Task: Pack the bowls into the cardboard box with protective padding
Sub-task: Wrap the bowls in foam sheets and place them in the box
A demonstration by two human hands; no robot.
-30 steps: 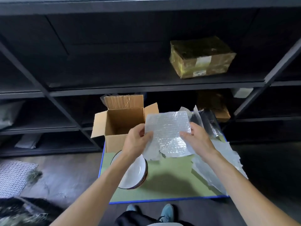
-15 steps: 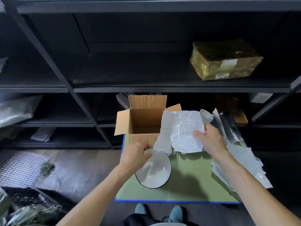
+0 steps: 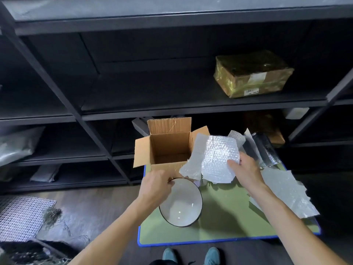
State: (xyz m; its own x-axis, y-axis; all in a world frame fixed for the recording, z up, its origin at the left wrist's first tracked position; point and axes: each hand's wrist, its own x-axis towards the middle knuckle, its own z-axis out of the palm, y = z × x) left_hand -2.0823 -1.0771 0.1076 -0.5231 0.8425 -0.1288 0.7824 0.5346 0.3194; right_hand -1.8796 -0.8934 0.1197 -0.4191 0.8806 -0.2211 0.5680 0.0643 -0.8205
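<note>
Now — left fingers (image 3: 166, 179) gripping one bowl (image 3: 181, 205), right fingers (image 3: 234, 164) pinching one bubble-wrap sheet (image 3: 217, 157)

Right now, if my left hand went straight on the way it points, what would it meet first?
Probably the front wall of the cardboard box, just beyond the left hand, which grips the bowl by its rim; depth is hard to judge.
</note>
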